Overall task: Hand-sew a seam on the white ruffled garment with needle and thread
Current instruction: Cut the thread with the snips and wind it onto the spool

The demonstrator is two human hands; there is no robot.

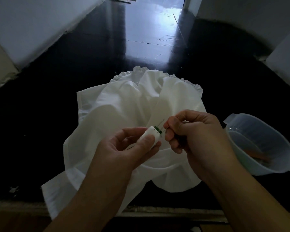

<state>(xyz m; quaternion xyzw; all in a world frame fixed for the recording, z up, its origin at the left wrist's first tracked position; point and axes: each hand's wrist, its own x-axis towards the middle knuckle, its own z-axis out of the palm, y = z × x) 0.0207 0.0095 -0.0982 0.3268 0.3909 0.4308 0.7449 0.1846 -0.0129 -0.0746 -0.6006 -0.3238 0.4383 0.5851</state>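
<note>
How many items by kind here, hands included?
Hands: 2, left hand and right hand
White ruffled garment: 1
White thread spool: 1
Needles standing in the spool's end: 2
Clear plastic tub: 1
Total: 7

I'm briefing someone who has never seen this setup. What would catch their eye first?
The white ruffled garment heaped mid-frame on the dark surface stands out. Just above it, the left hand grips a small white spool while the right hand pinches a thin needle beside it. A clear plastic tub sits at the right.
</note>
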